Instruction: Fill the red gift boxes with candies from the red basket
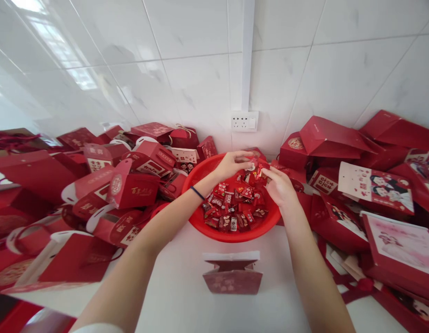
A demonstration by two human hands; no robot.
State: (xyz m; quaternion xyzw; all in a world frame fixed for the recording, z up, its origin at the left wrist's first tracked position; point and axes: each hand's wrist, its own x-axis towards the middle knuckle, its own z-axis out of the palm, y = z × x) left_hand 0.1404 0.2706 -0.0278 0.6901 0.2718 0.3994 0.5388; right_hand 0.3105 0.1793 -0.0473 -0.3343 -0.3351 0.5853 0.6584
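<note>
A round red plastic basket [231, 237] holds a heap of red-wrapped candies [231, 203]. My left hand [233, 165] reaches over its far side, thumb and fingers closed around a small red-wrapped candy at the fingertips. Close beside it, my right hand [278, 184] pinches another red candy [260, 172] between thumb and fingers; the fingertips partly cover it. In front of the basket, a small red paper gift bag [232, 282] stands upright on the white table [180, 286], its top open. Neither hand touches the bag.
Red gift boxes and bags [136, 189] lie piled along the left. More red bags and boxes [339, 138] crowd the right, some with printed couples. Behind the basket rises a white tiled wall [200, 83] with a power socket [244, 121].
</note>
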